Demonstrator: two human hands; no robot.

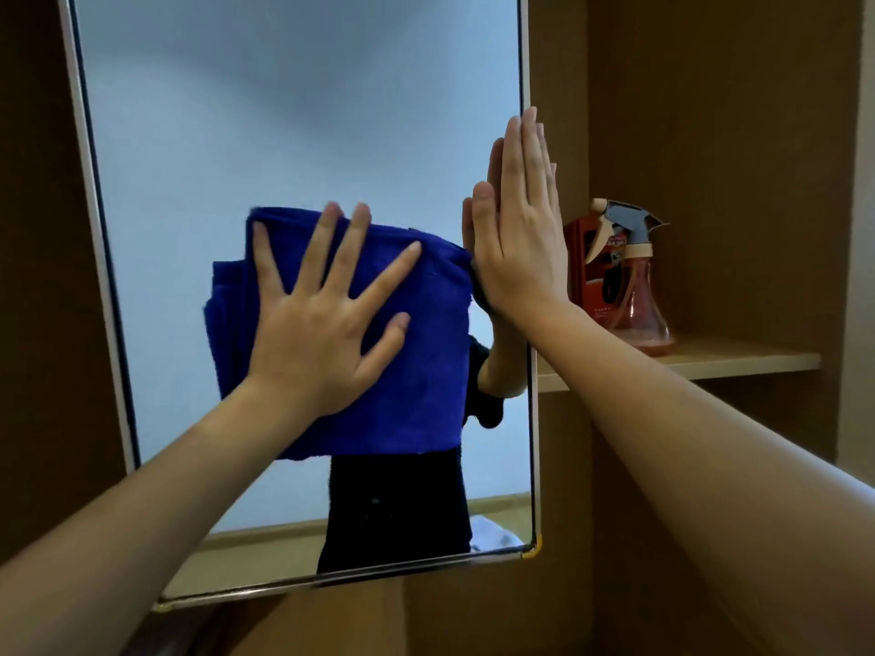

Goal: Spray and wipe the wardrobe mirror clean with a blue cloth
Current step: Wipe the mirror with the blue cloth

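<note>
A tall framed wardrobe mirror (236,111) fills the left and middle of the head view. A folded blue cloth (421,371) lies flat against its glass at mid height. My left hand (322,324) presses on the cloth with fingers spread wide. My right hand (521,229) rests flat and upright against the mirror's right edge, fingers together, holding nothing. A spray bottle (639,295) with a reddish clear body and a grey and cream trigger head stands on the shelf to the right, apart from both hands.
A light wooden shelf (738,359) juts out to the right of the mirror, inside a brown wooden wardrobe recess. A red box (580,258) stands behind the spray bottle. The mirror reflects a person in dark clothing and a pale wall.
</note>
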